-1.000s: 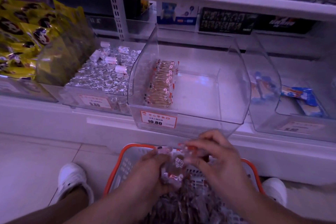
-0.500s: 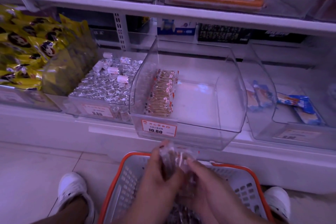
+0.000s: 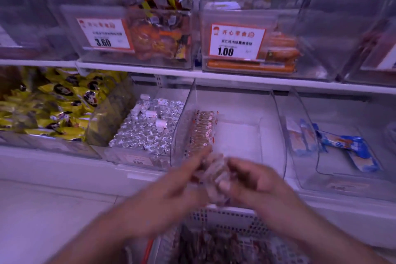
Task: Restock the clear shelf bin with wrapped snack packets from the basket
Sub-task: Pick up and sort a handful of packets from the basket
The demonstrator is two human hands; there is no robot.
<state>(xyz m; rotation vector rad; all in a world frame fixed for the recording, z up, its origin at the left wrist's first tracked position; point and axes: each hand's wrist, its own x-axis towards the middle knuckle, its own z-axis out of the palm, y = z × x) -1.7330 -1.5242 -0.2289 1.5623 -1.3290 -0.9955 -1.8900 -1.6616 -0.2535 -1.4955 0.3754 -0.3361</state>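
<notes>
Together, both hands hold blurred snack packets before the clear bin.

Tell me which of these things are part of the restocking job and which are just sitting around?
Part of the job:
- clear shelf bin
- row of packets already in it
- bundle of packets, held between left hand and right hand
- basket

Just sitting around:
- yellow bags
- silver sweets
- blue packets
- price tags
</notes>
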